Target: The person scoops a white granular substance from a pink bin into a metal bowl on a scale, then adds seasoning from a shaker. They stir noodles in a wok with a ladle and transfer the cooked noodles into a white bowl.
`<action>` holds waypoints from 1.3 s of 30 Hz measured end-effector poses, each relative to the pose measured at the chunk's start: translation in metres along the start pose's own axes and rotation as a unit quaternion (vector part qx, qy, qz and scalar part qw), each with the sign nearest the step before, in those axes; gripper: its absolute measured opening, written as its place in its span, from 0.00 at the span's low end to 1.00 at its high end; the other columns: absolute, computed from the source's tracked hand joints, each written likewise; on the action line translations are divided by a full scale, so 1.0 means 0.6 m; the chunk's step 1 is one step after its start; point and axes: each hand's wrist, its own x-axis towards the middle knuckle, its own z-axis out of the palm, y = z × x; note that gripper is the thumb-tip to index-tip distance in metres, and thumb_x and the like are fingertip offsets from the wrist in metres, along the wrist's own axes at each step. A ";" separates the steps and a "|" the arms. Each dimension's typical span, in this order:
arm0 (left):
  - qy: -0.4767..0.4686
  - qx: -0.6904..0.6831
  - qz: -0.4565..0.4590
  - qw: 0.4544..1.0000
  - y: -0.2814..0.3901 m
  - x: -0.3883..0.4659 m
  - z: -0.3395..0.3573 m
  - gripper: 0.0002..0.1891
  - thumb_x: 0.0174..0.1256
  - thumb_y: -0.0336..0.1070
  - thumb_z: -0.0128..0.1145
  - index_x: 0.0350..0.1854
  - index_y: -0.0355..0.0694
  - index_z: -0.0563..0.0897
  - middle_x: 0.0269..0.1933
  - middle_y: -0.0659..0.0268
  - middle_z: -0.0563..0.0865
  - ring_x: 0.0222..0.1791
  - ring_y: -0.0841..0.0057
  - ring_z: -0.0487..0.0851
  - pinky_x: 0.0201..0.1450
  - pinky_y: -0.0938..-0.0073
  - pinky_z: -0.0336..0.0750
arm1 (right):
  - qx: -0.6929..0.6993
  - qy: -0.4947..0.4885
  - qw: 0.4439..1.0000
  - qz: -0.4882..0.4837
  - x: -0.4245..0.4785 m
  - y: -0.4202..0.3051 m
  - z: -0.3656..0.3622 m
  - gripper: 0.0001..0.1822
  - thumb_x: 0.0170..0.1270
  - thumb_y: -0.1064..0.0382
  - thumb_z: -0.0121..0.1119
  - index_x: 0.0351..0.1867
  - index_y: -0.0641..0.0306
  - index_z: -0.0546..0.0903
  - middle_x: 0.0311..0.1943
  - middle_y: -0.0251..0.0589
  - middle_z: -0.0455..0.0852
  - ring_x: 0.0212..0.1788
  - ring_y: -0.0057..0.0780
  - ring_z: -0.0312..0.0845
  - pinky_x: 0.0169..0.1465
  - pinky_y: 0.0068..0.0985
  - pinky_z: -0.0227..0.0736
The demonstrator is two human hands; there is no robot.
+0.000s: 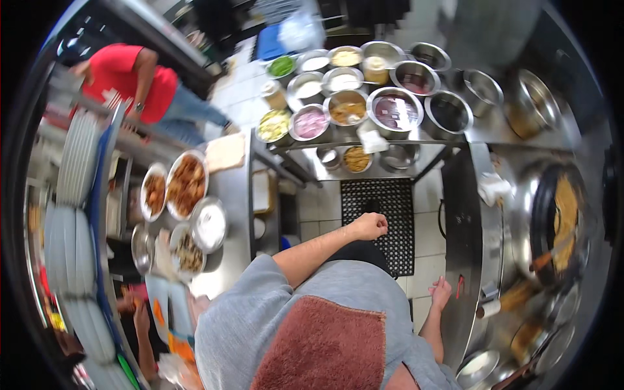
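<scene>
My left hand point(371, 226) hangs in front of my body above a black perforated floor mat point(400, 195), its fingers loosely curled; whether anything is in it I cannot tell. My right hand point(440, 292) is beside the steel edge of the stove counter point(460, 234), fingers apart and holding nothing visible. A small red object point(460, 285) lies on that counter just right of it. Ahead stands a steel table with many metal bowls, among them chopped pink onion point(311, 123), chopped greens point(281, 66) and a dark red liquid point(390, 112). A brown-red towel point(331, 341) lies against my grey shirt.
At right, a large wok point(536, 219) holds brown food and a wooden-handled utensil. The left counter point(234, 195) bears bowls of reddish-brown food point(187, 183) and a metal lid point(208, 224). Stacked plates point(78, 161) line the far left. A person in a red shirt point(117, 73) bends at upper left; another person's hands point(141, 312) are lower left.
</scene>
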 end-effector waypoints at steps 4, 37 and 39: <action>0.009 -0.010 -0.022 1.000 -0.047 -0.092 -0.017 0.14 0.56 0.40 0.56 0.41 0.38 0.81 0.38 0.58 0.85 0.40 0.66 0.83 0.46 0.69 0.75 | -0.191 -0.063 0.973 -0.113 0.075 0.047 0.041 0.14 0.56 0.59 0.57 0.36 0.70 0.78 0.31 0.49 0.82 0.25 0.30 0.81 0.33 0.26 0.73; 0.530 -0.082 -0.086 0.840 -0.100 -0.347 -0.192 0.14 0.57 0.32 0.53 0.45 0.33 0.78 0.42 0.54 0.81 0.40 0.62 0.81 0.44 0.69 0.75 | -0.172 -0.347 0.555 -0.736 -0.321 -0.837 0.843 0.10 0.51 0.58 0.62 0.28 0.60 0.78 0.28 0.45 0.81 0.34 0.43 0.77 0.36 0.37 0.72; 0.525 -0.125 -0.102 0.836 -0.103 -0.350 -0.176 0.14 0.58 0.33 0.52 0.45 0.33 0.78 0.43 0.53 0.81 0.41 0.61 0.80 0.45 0.67 0.74 | -0.221 -0.399 0.570 -0.683 -0.309 -0.862 0.854 0.11 0.52 0.58 0.63 0.27 0.63 0.79 0.24 0.48 0.82 0.30 0.43 0.79 0.34 0.36 0.73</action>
